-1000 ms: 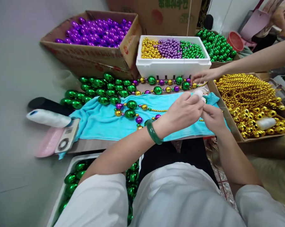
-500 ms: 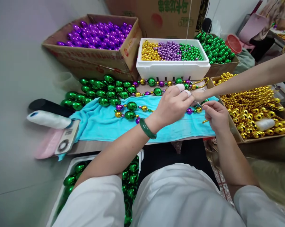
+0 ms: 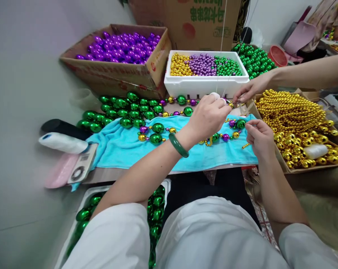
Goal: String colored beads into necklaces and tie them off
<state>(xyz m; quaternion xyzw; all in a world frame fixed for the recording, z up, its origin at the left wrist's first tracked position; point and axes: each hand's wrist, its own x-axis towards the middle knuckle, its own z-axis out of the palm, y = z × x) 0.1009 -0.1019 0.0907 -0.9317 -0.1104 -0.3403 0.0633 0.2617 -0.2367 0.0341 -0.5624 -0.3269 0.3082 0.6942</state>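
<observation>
My left hand (image 3: 209,116), with white tape round two fingers and a green bangle at the wrist, is closed over the cloth. Thin white thread (image 3: 218,76) comes down from above to its fingers; the fingertips are partly hidden. At the right, my right hand (image 3: 259,137) pinches a thin end of thread between thumb and forefinger. Between and below my hands lies a bead garland (image 3: 225,137) of green, purple and gold beads on the turquoise cloth (image 3: 124,155). Another person's hand (image 3: 251,89) reaches in from the right, near the far row of beads.
A carton of purple beads (image 3: 70,65) and a white foam box (image 3: 205,83) of small beads stand behind. Loose green beads (image 3: 121,103) lie left, beside a scale (image 3: 83,164). A carton of gold beads (image 3: 291,112) stands right; a green-bead box (image 3: 86,192) is below.
The other person's hand has drawn back to the right and away from my left hand, uncovering part of the garland. My hands keep nearly the same place; the view has shifted slightly.
</observation>
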